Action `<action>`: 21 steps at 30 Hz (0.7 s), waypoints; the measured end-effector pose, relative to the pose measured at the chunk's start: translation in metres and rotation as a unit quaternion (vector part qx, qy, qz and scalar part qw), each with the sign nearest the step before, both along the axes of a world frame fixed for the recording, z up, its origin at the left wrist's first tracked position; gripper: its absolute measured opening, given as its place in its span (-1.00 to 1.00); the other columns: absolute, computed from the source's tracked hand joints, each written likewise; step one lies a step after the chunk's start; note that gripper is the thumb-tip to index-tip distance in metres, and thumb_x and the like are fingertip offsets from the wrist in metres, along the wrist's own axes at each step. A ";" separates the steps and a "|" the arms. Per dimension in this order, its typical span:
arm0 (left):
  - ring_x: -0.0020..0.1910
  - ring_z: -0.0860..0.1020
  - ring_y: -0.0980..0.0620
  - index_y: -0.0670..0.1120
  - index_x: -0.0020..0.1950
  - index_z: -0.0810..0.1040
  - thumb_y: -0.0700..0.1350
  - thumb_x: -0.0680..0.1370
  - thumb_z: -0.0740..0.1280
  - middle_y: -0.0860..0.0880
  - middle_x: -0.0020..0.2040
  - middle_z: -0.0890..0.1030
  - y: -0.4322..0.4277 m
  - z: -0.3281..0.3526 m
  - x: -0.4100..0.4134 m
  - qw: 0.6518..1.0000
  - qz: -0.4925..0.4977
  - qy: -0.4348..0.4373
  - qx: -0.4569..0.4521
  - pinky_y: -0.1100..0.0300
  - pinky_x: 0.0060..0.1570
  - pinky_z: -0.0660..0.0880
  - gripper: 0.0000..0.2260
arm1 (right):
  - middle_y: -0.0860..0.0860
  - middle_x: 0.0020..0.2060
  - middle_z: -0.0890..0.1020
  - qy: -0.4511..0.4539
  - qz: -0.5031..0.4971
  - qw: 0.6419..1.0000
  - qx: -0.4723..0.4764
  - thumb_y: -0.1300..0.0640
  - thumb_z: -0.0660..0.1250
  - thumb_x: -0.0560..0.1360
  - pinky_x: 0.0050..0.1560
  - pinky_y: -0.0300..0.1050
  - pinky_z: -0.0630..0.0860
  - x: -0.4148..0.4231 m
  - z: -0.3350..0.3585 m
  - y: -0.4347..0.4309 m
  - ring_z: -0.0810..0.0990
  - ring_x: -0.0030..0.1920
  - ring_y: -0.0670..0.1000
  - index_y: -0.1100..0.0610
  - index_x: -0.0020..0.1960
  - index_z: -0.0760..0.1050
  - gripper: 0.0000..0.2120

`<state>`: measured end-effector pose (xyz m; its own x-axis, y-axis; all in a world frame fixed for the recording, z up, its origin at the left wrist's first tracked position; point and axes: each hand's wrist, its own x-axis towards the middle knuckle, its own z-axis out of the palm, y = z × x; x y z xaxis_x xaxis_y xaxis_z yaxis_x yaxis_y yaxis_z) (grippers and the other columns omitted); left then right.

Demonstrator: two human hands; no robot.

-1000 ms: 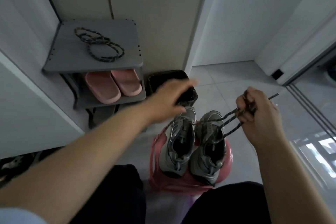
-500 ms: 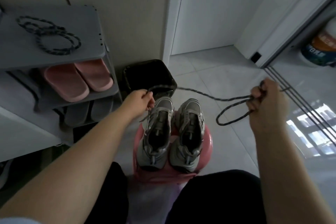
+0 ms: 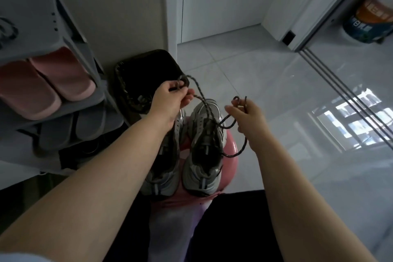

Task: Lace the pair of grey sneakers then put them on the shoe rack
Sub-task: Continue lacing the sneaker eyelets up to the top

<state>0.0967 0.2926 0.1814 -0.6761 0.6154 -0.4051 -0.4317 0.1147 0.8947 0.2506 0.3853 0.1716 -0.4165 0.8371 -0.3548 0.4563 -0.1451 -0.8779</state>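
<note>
Two grey sneakers stand side by side on a pink stool (image 3: 230, 151), toes away from me: the left sneaker (image 3: 163, 168), partly behind my forearm, and the right sneaker (image 3: 204, 155). A dark speckled lace (image 3: 204, 106) hangs slack in the air above them. My left hand (image 3: 168, 100) pinches one end of it over the left shoe's toe. My right hand (image 3: 247, 120) grips the other end, bunched in loops, over the right shoe's outer side. A second lace (image 3: 6, 31) lies on top of the grey shoe rack (image 3: 32, 17) at the far left.
The rack holds pink slippers (image 3: 44, 83) on its middle shelf and grey slippers (image 3: 70, 132) below. A black lined bin (image 3: 142, 74) stands between rack and stool. Pale floor tiles spread to the right, with a sliding-door track (image 3: 340, 85) and a canister (image 3: 370, 17) beyond.
My hands have come closer together, so the lace that was stretched between them now sags in loops over the right sneaker. The view has swung to the right.
</note>
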 end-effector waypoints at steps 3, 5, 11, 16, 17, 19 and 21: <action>-0.25 0.56 0.10 -0.15 0.25 0.33 -0.24 0.58 0.23 -0.09 -0.10 0.62 -0.007 -0.021 -0.008 0.964 -0.057 0.206 -0.160 0.23 -0.16 0.52 -0.75 | 0.00 -0.06 0.56 -0.042 0.043 0.998 0.035 0.18 0.39 0.45 -0.07 -0.17 0.40 -0.005 -0.010 0.002 0.53 -0.05 -0.01 0.17 0.15 0.48 -0.71; -0.11 0.54 0.03 -0.11 0.34 0.28 -0.16 0.56 0.27 -0.07 -0.02 0.59 -0.013 -0.027 -0.013 0.917 -0.101 0.306 -0.236 0.14 -0.09 0.47 -0.63 | 0.01 0.00 0.56 -0.067 0.057 0.994 0.063 0.22 0.36 0.46 0.01 -0.20 0.35 -0.007 -0.011 0.001 0.49 0.02 -0.04 0.22 0.19 0.49 -0.69; 0.40 0.14 -0.14 0.06 0.38 0.35 -0.18 0.52 0.31 -0.10 0.41 0.21 -0.012 -0.041 -0.008 0.741 -0.220 0.558 -0.302 0.02 0.37 0.13 -0.55 | -0.05 -0.35 0.48 -0.169 0.087 0.978 0.086 0.10 0.32 0.49 -0.36 -0.20 0.30 -0.006 -0.020 0.005 0.43 -0.34 -0.04 0.13 -0.06 0.50 -0.90; 0.32 0.37 0.00 0.00 0.28 0.46 -0.18 0.58 0.19 0.01 0.29 0.49 0.007 -0.051 0.007 0.716 -0.378 0.543 -0.221 0.07 0.41 0.11 -0.72 | 0.01 -0.43 0.42 -0.189 0.085 0.975 0.083 -0.01 0.26 0.52 -0.36 -0.16 0.27 -0.005 -0.020 0.010 0.36 -0.41 -0.02 0.18 -0.20 0.49 -0.73; 0.28 0.41 -0.02 -0.04 0.25 0.47 -0.19 0.58 0.20 -0.02 0.26 0.51 0.009 -0.052 0.008 0.726 -0.375 0.532 -0.222 0.07 0.38 0.17 -0.74 | 0.00 -0.46 0.36 -0.200 0.079 0.973 0.087 -0.02 0.25 0.53 -0.39 -0.16 0.23 -0.006 -0.021 0.011 0.32 -0.44 -0.02 0.16 -0.29 0.41 -0.69; 0.19 0.45 -0.07 -0.09 0.16 0.50 -0.20 0.55 0.24 -0.07 0.17 0.52 0.011 -0.053 0.008 0.751 -0.360 0.507 -0.219 0.09 0.25 0.31 -0.80 | -0.02 -0.44 0.33 -0.182 0.027 0.978 0.095 -0.01 0.22 0.53 -0.30 -0.15 0.24 -0.007 -0.021 0.013 0.31 -0.41 0.00 0.09 -0.34 0.25 -0.67; 0.12 0.47 -0.06 -0.10 0.09 0.51 -0.19 0.54 0.26 -0.07 0.09 0.51 0.012 -0.053 0.008 0.765 -0.352 0.491 -0.220 0.15 0.07 0.36 -0.85 | 0.01 -0.36 0.38 -0.116 -0.013 0.989 0.089 0.07 0.18 0.54 -0.20 -0.08 0.30 -0.010 -0.017 0.012 0.36 -0.28 0.02 0.10 -0.26 0.29 -0.78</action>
<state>0.1044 0.3043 0.1281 -0.3511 0.9174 -0.1873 0.7327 0.3937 0.5551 0.2405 0.3975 0.1543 -0.3189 0.9043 -0.2839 0.6462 -0.0116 -0.7631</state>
